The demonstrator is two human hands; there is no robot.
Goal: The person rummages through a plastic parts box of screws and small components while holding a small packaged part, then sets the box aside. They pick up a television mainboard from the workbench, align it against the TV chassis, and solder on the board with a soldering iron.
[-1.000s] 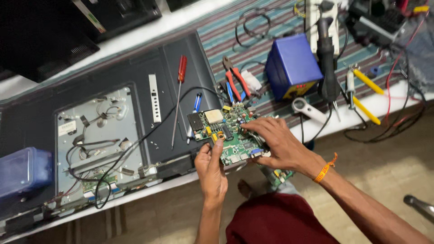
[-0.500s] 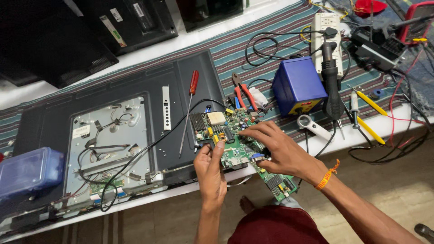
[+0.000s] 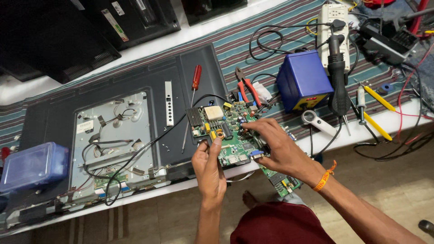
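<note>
A green circuit board (image 3: 224,131) with a heat sink, a pale block and several small parts is held over the table's front edge. My left hand (image 3: 209,167) grips its near edge, thumb lying on top. My right hand (image 3: 275,147) rests on the board's right side, fingers curled on the components. A second green board (image 3: 281,180) shows beneath my right wrist. A black cable runs from the board to the opened flat-panel screen (image 3: 113,135) lying back-side up on the left.
A red-handled screwdriver (image 3: 193,90), red pliers (image 3: 247,89), a blue soldering station (image 3: 302,80) with black hot-air handle (image 3: 338,77), a white magnifier (image 3: 316,121), yellow probes (image 3: 379,98), a power strip (image 3: 333,20) and a blue plastic box (image 3: 32,166) lie around. Black screens stand behind.
The view has shifted slightly, bringing the table lower in frame. Both hands stay on the circuit board, with only small movement of the right fingers.
</note>
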